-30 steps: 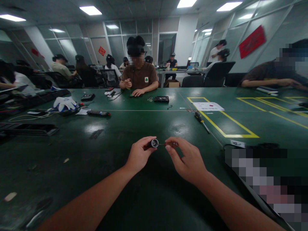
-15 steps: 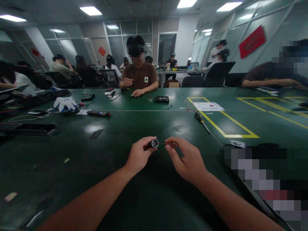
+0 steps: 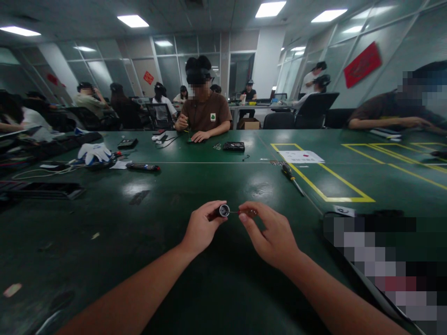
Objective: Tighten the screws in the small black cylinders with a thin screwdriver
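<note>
My left hand (image 3: 202, 228) is closed round a short black tube (image 3: 223, 211) with a silver-rimmed open end that faces me and to the right. Some small parts show inside the rim, too small to make out. Between the fingertips of my right hand (image 3: 270, 230) is a small screwdriver (image 3: 252, 212) with a see-through, reddish handle. Its thin shaft points left at the tube's rim; whether the tip touches anything inside cannot be told. Both hands are held above the green table, fingers pinched.
A larger black-and-yellow screwdriver (image 3: 293, 179) lies beyond my right hand, near a white sheet (image 3: 302, 157) and yellow tape. To the left lie a dark pen-shaped tool (image 3: 143, 167), white gloves (image 3: 93, 152) and a black tray (image 3: 45, 190). A co-worker (image 3: 206, 111) sits opposite.
Both hands stay almost in place. The screwdriver's handle appears slightly turned between my right fingers. The whole view has shifted a little.
</note>
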